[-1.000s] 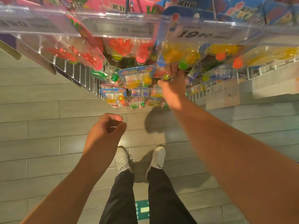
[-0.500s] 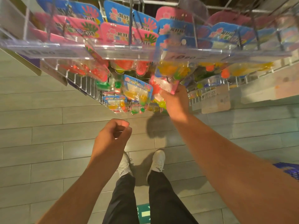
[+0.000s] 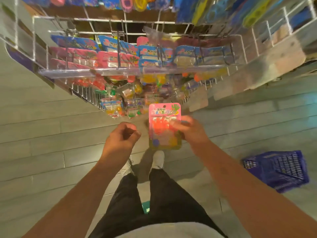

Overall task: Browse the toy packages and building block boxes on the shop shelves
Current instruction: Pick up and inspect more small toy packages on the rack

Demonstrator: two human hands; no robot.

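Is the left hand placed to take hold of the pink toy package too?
Probably yes. The left hand, curled and holding nothing, sits just beside the pink toy package gripped by the right hand, nothing between them.

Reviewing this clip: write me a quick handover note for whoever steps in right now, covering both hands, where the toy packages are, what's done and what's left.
Right hand: grips the pink toy package by its right edge, holding it upright in front of the body, off the rack.
Left hand: fingers curled, holding nothing, just left of the package.
Other packages hang on the wire rack ahead; a blue basket sits on the floor to the right.
Done: one package taken off for a look.
Left: look it over, then probably hang it back or put it in the basket, and browse the rest.
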